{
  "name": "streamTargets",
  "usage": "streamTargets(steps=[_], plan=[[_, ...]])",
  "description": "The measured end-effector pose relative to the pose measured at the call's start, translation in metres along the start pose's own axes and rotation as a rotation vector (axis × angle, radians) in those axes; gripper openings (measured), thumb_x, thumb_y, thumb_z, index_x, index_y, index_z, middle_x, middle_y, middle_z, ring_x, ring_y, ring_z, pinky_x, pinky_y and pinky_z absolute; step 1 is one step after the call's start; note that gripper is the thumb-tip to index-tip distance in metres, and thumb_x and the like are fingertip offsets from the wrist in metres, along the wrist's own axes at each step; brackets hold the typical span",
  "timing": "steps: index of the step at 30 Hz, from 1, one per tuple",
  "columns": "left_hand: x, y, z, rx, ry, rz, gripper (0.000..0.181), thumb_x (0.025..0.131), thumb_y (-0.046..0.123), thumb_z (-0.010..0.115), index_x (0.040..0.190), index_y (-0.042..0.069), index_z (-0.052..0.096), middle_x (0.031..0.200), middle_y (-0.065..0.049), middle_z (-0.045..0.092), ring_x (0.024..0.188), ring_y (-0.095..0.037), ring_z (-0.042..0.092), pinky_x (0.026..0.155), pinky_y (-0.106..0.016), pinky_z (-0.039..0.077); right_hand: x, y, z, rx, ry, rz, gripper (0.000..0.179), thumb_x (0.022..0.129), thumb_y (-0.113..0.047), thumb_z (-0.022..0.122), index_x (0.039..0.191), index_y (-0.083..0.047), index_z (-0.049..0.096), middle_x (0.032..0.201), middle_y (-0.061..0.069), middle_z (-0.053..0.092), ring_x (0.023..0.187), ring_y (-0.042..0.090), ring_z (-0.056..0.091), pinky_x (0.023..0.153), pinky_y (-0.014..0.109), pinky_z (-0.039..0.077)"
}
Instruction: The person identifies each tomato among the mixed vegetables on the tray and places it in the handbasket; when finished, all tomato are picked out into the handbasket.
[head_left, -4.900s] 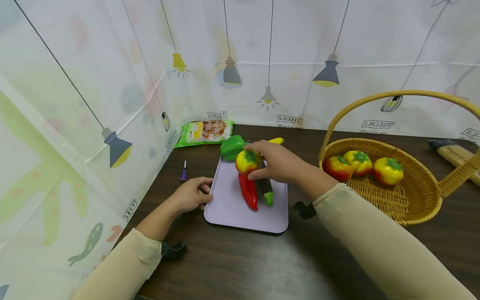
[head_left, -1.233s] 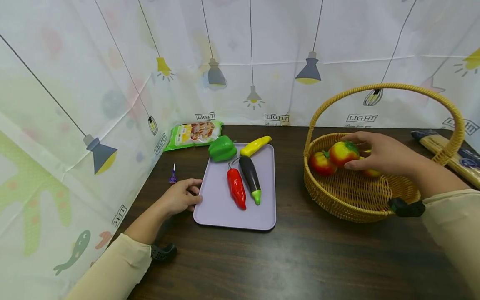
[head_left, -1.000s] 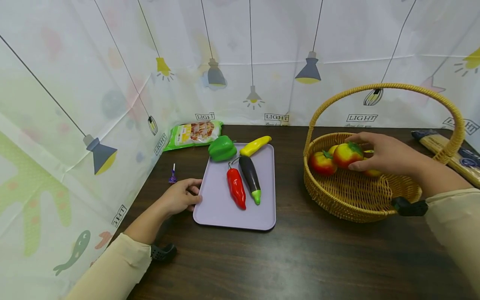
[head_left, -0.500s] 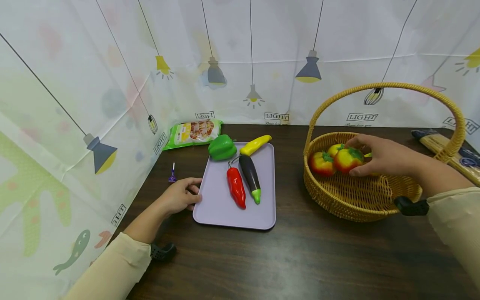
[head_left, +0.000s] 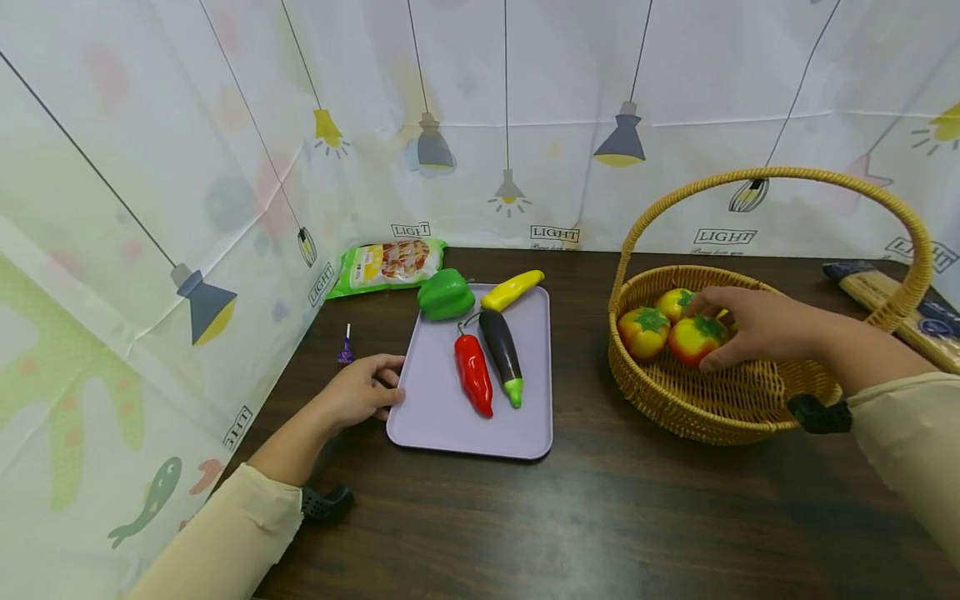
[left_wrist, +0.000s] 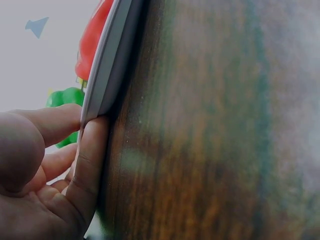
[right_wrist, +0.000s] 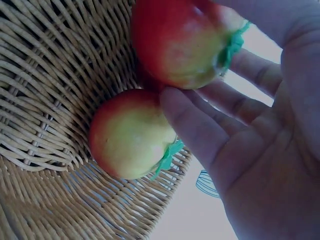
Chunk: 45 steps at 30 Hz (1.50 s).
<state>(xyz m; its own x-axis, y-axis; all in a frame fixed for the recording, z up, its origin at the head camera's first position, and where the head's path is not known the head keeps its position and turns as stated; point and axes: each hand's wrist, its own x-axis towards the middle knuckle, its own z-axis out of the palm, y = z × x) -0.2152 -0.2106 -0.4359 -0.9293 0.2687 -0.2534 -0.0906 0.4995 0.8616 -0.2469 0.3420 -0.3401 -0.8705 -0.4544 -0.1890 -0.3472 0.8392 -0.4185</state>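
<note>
My left hand [head_left: 363, 392] pinches the left rim of a pale purple tray [head_left: 450, 429], thumb on one face and a finger on the other in the left wrist view. On the tray lie a red chili pepper [head_left: 473, 377], an eggplant [head_left: 500, 350], a green bell pepper [head_left: 445, 295] and a yellow pepper-like vegetable [head_left: 512, 291]. Inside the wicker basket [head_left: 675, 412], my right hand [head_left: 768, 329] holds a red-yellow toy tomato [head_left: 693, 340] between thumb and fingers. Beside it sit another tomato [head_left: 643, 333] and one behind [head_left: 674, 305]. A yellow patch shows behind the hand, mostly hidden.
The basket's tall handle [head_left: 772, 173] arches over the right hand. A green food packet [head_left: 390, 265] lies against the back wall. Left of the tray is a small purple-wrapped lollipop [head_left: 346, 350]. A long packet [head_left: 892, 304] lies right of the basket, on the dark wooden table [head_left: 585, 517].
My right hand has carried a tomato from over the tray to the basket and lowered it among the others. The left tomato has rolled, its leaves turning upward. The left hand stays at the tray.
</note>
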Motion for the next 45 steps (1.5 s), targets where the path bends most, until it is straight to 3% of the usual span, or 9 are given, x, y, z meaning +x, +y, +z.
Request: streamTargets(steps=[8, 17, 28, 37, 41, 45], plan=[[0.0, -0.001, 0.001, -0.01, 0.005, -0.004, 0.06, 0.094, 0.001, 0.069, 0.149, -0.002, 0.046, 0.108, -0.017, 0.055, 0.077, -0.021, 0.062, 0.063, -0.034, 0.058, 0.004, -0.003, 0.002, -0.022, -0.022, 0.013, 0.08, 0.073, -0.049, 0.09, 0.133, -0.008, 0.058, 0.127, 0.019, 0.059, 0.112, 0.037, 0.059, 0.087, 0.056, 0.052], [-0.003, 0.0, 0.001, -0.015, 0.017, -0.01, 0.059, 0.094, 0.0, 0.069, 0.149, -0.001, 0.047, 0.108, -0.016, 0.055, 0.077, -0.021, 0.062, 0.064, -0.035, 0.059, 0.007, -0.003, 0.003, -0.051, -0.049, 0.008, 0.079, 0.072, -0.043, 0.092, 0.132, -0.005, 0.057, 0.126, 0.022, 0.06, 0.112, 0.041, 0.059, 0.087, 0.057, 0.051], [0.003, 0.003, 0.006, -0.012, 0.015, -0.004, 0.058, 0.094, 0.0, 0.068, 0.148, -0.002, 0.047, 0.107, -0.017, 0.055, 0.077, -0.021, 0.062, 0.064, -0.034, 0.059, 0.004, 0.002, 0.003, -0.053, -0.092, 0.031, 0.083, 0.071, -0.047, 0.091, 0.135, -0.007, 0.055, 0.13, 0.028, 0.057, 0.116, 0.047, 0.056, 0.09, 0.062, 0.048], [-0.001, 0.008, 0.003, 0.022, -0.019, -0.009, 0.059, 0.095, 0.003, 0.069, 0.148, -0.004, 0.045, 0.106, -0.017, 0.058, 0.078, -0.023, 0.064, 0.063, -0.037, 0.06, 0.001, -0.005, 0.004, -0.037, -0.097, 0.0, 0.084, 0.073, -0.044, 0.091, 0.14, -0.006, 0.055, 0.134, 0.021, 0.06, 0.123, 0.045, 0.054, 0.096, 0.062, 0.046], [-0.008, 0.02, -0.008, 0.107, -0.006, -0.024, 0.057, 0.097, 0.009, 0.069, 0.148, -0.002, 0.046, 0.111, -0.017, 0.059, 0.079, -0.024, 0.067, 0.064, -0.039, 0.061, -0.001, -0.017, -0.001, -0.055, -0.079, -0.02, 0.082, 0.076, -0.048, 0.088, 0.14, -0.007, 0.056, 0.134, 0.02, 0.06, 0.124, 0.045, 0.054, 0.096, 0.062, 0.046], [-0.012, 0.04, -0.018, 0.252, 0.052, 0.001, 0.057, 0.098, 0.018, 0.069, 0.148, 0.003, 0.048, 0.117, -0.016, 0.061, 0.07, -0.026, 0.069, 0.063, -0.038, 0.06, -0.008, -0.029, -0.008, -0.124, -0.039, -0.025, 0.078, 0.083, -0.055, 0.08, 0.14, -0.008, 0.056, 0.137, 0.022, 0.056, 0.124, 0.046, 0.053, 0.094, 0.064, 0.046]])
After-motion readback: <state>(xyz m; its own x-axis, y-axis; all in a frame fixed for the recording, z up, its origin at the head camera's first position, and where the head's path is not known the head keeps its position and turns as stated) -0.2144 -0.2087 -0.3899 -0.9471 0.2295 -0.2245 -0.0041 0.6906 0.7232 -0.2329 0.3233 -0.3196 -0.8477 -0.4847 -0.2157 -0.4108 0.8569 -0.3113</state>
